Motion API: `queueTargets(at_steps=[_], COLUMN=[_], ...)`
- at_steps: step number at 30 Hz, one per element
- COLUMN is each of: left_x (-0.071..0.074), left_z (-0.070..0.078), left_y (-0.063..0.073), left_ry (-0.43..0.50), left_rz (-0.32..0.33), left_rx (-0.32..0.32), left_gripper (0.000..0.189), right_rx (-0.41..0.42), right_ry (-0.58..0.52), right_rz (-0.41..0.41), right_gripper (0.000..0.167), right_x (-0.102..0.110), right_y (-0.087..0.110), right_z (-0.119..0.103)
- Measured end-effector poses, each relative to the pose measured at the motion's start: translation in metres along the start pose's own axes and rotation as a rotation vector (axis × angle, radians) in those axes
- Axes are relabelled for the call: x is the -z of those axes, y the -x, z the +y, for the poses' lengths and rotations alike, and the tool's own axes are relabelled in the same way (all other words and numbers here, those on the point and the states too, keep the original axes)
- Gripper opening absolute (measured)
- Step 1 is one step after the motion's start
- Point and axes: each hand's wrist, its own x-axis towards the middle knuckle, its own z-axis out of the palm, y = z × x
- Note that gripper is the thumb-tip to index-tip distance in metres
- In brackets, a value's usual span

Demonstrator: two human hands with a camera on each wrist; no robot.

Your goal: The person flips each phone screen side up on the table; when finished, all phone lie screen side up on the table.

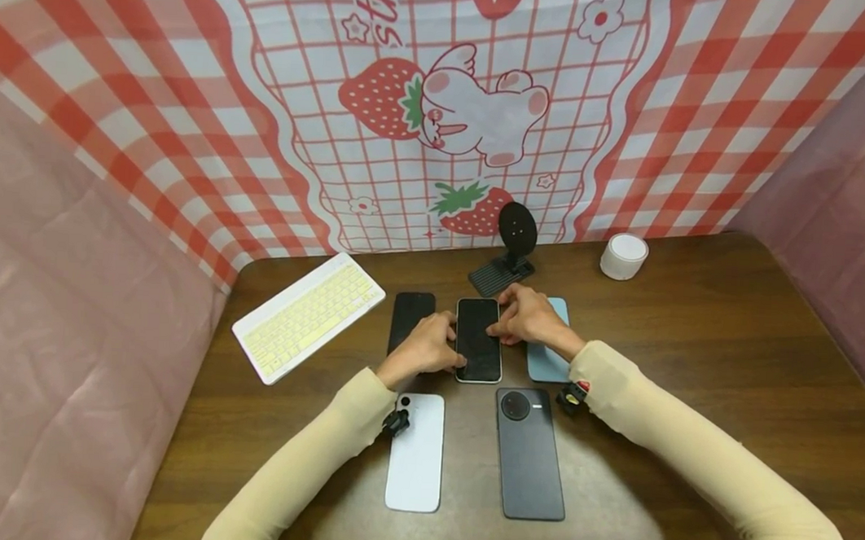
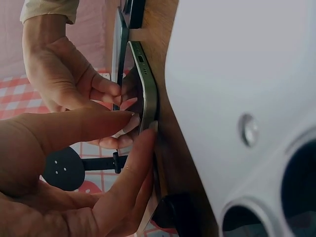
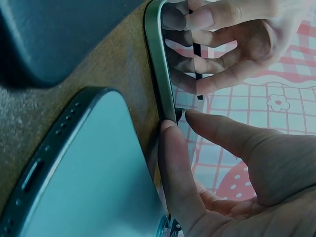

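A smartphone with a dark glossy screen and pale metal edge (image 1: 478, 342) lies screen up in the middle of the table. My left hand (image 1: 429, 343) pinches its left long side, the thumb over the screen and a fingertip at the edge. At the opposite side my right hand (image 1: 529, 316) pinches it likewise, thumb above the glass. Both wrist views show the phone's rim (image 2: 149, 91) between thumb and finger. Under my left hand lies a black phone (image 1: 411, 314), partly covered. A light blue phone (image 1: 547, 362) sits beneath my right hand and wrist.
Nearer me lie a white phone (image 1: 415, 465) and a dark grey phone (image 1: 531, 463), backs up. Behind the hands stands a black round-headed stand (image 1: 517, 229). A white-and-yellow keyboard (image 1: 308, 316) lies left, a white cylinder (image 1: 624, 258) back right. Checked cloth (image 1: 267, 66) hangs behind the table.
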Motion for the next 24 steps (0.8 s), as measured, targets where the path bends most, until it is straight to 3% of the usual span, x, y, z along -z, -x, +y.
queueTargets(at_steps=[7, 11, 18, 24], left_x=[0.001, 0.001, -0.002, -0.012], left_z=[-0.002, 0.0, 0.012, 0.027], left_y=[0.001, 0.003, 0.007, 0.005], left_ry=[0.043, 0.071, -0.039, -0.044], left_rz=[-0.008, -0.01, 0.046, 0.063], left_rx=[0.001, 0.005, -0.026, -0.1], left_gripper=[0.081, 0.082, 0.078, 0.071], right_rx=[-0.011, 0.026, 0.055, 0.026], right_ry=[-0.042, -0.015, 0.075, 0.053], right_rz=[-0.03, -0.046, 0.008, 0.028], right_gripper=[0.056, 0.055, 0.054, 0.054], right_x=[0.004, 0.01, 0.029, 0.047], right_y=[0.003, 0.01, 0.023, 0.028], right_z=[-0.001, 0.0, 0.005, 0.013])
